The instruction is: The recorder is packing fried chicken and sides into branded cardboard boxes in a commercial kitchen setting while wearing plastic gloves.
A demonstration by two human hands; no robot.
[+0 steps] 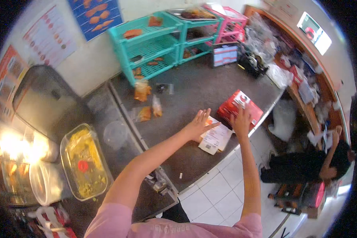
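Note:
A red printed carton [255, 112] lies on the dark worktop [193, 89] near its right edge. My right hand [241, 120] is on top of this carton, fingers apart and somewhat blurred. Just left of it is a smaller pale packet or box [225, 138], with a white printed slip [211, 139] over part of it. My left hand [198, 125] reaches to the packet's upper left side, fingers spread, with the thumb across the slip. Neither hand is closed around anything. Whether the left palm presses on the packet cannot be seen.
Teal plastic racks [150, 49] holding packets stand against the wall. A tablet-like screen [225, 55] and black device [254, 64] sit at the back. To the left is a clear tray of yellow food [84, 160]. Another person [303, 166] is at the far right.

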